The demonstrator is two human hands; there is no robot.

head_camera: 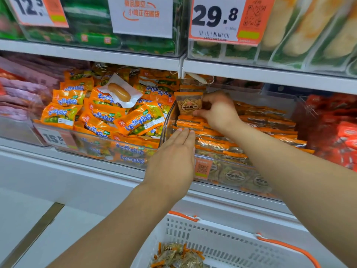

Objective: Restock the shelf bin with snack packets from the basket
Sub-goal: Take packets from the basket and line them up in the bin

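Standing upright, clear orange-topped snack packet pinched by right hand.

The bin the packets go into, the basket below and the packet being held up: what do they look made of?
The shelf bin looks like clear hard plastic: packets show through its glossy front wall. The basket seems white moulded plastic, matt, slotted, with orange handles. The snack packet held by the right hand looks like thin glossy film, clear in the middle, orange along the top.
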